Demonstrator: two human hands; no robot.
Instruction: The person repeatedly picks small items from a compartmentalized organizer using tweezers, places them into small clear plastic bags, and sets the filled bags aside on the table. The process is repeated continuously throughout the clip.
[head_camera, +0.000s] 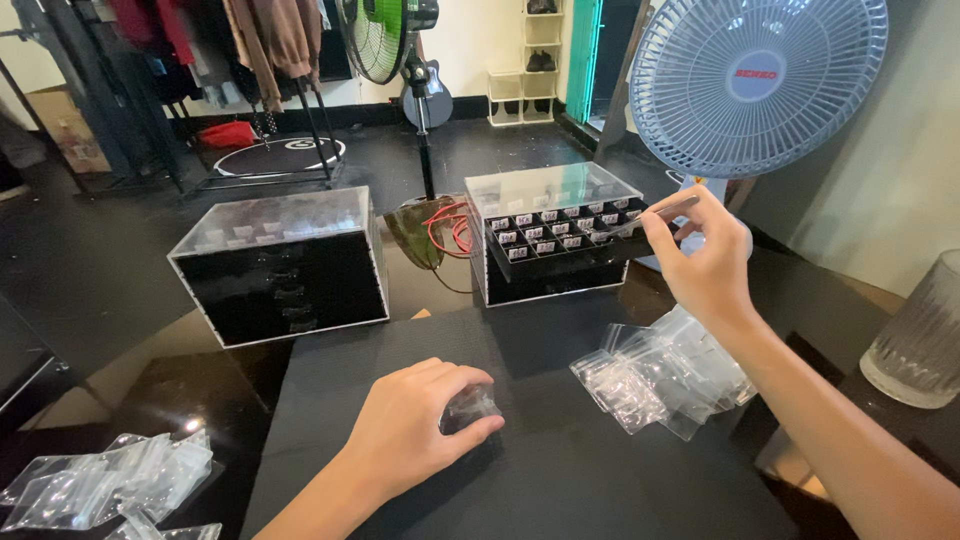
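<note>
Black mat (560, 440) covered the glossy table (150, 385). Left hand (415, 430) gripped a clear bag (470, 408); right hand (700, 255) pinched tweezers (672, 207) over the open drawer (560, 240).

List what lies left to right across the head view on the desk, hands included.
Pile of bags → closed drawer box → left hand on a small bag → open drawer box → right hand with tweezers → glass.
</note>
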